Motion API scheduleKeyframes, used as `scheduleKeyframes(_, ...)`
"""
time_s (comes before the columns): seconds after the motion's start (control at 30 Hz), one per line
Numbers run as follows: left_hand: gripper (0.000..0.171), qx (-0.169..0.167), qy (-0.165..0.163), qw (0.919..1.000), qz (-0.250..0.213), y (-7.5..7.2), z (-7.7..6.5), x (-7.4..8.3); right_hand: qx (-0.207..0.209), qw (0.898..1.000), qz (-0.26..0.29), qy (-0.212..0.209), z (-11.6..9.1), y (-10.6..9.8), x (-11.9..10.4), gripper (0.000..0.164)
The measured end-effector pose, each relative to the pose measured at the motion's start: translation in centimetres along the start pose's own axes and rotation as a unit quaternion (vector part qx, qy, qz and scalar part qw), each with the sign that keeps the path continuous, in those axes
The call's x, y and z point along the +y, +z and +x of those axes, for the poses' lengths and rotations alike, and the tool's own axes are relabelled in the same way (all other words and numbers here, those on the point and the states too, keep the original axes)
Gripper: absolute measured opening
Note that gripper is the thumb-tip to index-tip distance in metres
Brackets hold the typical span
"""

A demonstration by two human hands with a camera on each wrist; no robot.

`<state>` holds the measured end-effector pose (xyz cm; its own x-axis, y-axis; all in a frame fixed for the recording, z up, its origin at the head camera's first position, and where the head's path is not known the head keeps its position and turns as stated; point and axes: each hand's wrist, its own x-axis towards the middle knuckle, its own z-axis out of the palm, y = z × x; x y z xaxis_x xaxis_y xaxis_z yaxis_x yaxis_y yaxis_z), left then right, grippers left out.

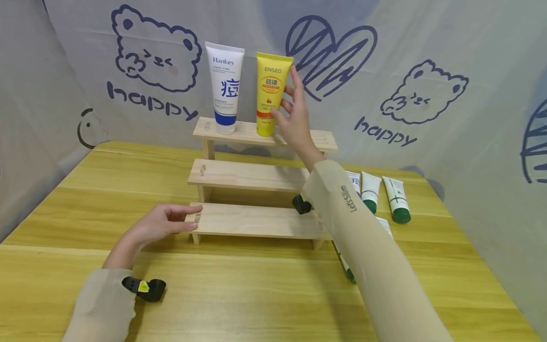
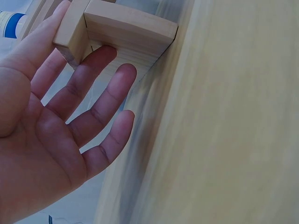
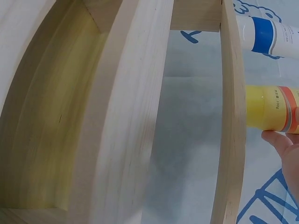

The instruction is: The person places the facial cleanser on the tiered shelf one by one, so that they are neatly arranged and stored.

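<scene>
On the top step of a three-step wooden display stand (image 1: 256, 218) a yellow tube (image 1: 268, 90) stands upright on its cap. My right hand (image 1: 295, 114) holds this tube from its right side, thumb on the front; in the right wrist view the fingers (image 3: 280, 142) meet it near the cap. Left of it a white tube with a blue band (image 1: 225, 88) stands upright on the same step. My left hand (image 1: 160, 223) grips the left end of the lowest step between thumb and index finger. The other fingers (image 2: 105, 109) of that hand are spread beneath the step.
Several white tubes with green caps (image 1: 397, 199) lie on the wood-grain table (image 1: 192, 294) to the right, partly behind my right sleeve (image 1: 363, 237). A pale cloth (image 1: 252, 23) with drawn bears and hearts hangs behind the stand.
</scene>
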<state>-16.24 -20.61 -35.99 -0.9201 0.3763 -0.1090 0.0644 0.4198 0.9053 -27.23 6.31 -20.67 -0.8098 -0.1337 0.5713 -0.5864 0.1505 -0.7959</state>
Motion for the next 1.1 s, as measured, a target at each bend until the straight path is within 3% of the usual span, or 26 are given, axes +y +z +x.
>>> scheduleKeyframes(0.37,0.057,0.002,0.002,1.0,0.005,0.1,0.0,0.0,0.003,1.0,-0.015,0.016,0.2,-0.4,2.2,0.082)
scheduleKeyframes(0.67,0.056,0.002,0.003,0.9999,0.01,0.1,0.0,0.1,0.04,0.999,0.026,0.023,-1.6,-1.9,2.6,0.058)
scheduleKeyframes(1.1,0.056,0.001,0.009,0.9999,0.012,0.2,0.0,0.1,0.073,0.996,0.038,-0.018,-3.6,-3.8,3.1,0.037)
